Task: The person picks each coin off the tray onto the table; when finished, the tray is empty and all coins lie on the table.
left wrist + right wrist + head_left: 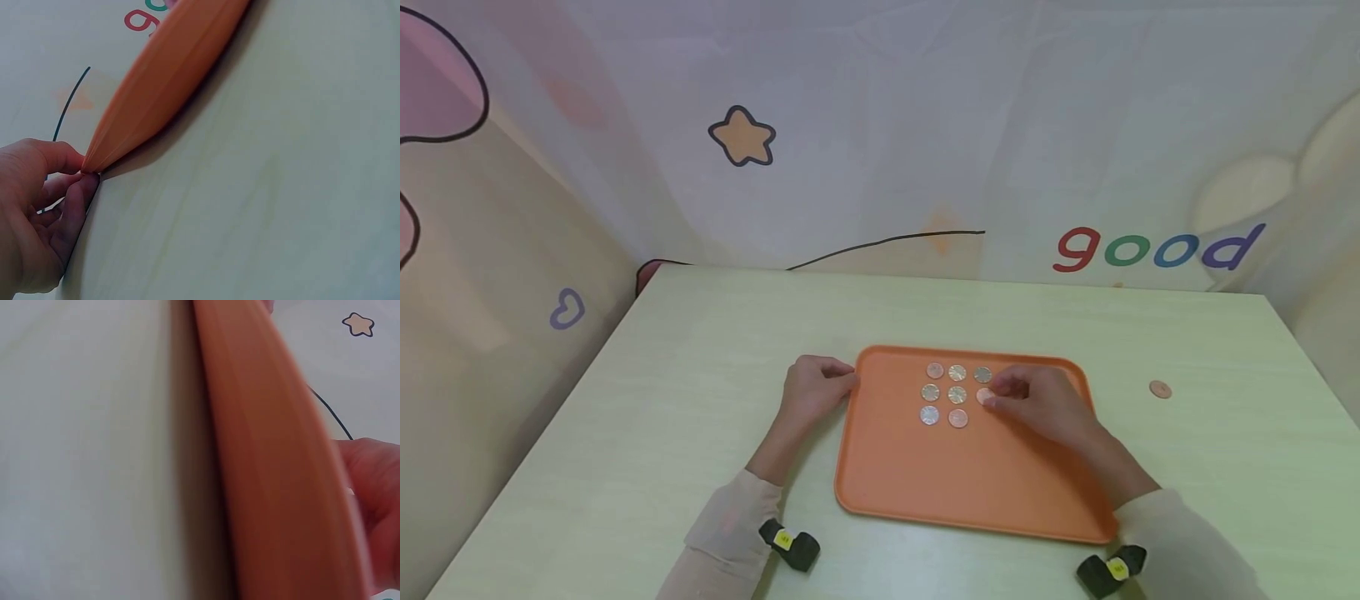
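Observation:
An orange tray [895, 475] lies on the table, with several round coins set in rows on its far half. Three coins form the top row, one of them a silvery coin [957, 373]; a pinkish coin [958, 418] is in the bottom row. My right hand [1041, 404] is over the tray, thumb and fingertips pinching a coin [984, 397] at the right end of the middle row. At the tray's far left edge, my left hand [818, 387] grips the rim between thumb and fingers, as the left wrist view confirms. The tray's wall hides part of the right hand [375, 494] in the right wrist view.
A single copper-coloured coin [1160, 389] lies on the pale table [715, 333] to the right of the tray. Behind the table hangs a printed cloth backdrop [880, 150] with a star and the word "good". Each sleeve wears a black wrist camera [790, 544].

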Available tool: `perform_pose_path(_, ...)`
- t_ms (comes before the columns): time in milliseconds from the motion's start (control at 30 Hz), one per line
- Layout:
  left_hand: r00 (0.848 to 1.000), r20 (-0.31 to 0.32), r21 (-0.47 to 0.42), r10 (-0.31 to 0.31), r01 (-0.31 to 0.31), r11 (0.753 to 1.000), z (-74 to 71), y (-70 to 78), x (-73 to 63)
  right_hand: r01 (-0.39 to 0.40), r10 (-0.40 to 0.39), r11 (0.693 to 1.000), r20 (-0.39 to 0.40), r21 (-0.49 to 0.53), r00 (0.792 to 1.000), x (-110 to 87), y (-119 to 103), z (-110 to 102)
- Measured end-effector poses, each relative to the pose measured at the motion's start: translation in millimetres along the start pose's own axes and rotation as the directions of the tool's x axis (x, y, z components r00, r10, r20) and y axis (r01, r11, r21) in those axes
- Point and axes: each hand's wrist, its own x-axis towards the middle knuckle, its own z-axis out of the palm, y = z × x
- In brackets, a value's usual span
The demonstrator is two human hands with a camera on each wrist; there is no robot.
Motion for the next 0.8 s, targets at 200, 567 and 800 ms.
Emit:
perform_pose_path(200,1.000,-0.004,0.017,0.016,-0.016,1.000,-0.9,1.2,-0.8,0.009,-0.009,0.997,0.004,-0.072,1.000,2.9,-2.3,3.2)
perform_pose_path(567,1.000,-0.006,0.024,0.025,-0.025,0.999,-0.2,0.3,-0.2,-0.017,0.024,0.996,0.070,-0.090,0.997,4.7,-6.9,2.2)
perform_pose_path(800,1.000,-0.005,0.024,0.018,-0.018,1.000,-0.3,0.4,-0.2,0.035,-0.032,0.996,0.047,-0.078,0.998,1.8,-3.8,1.5)
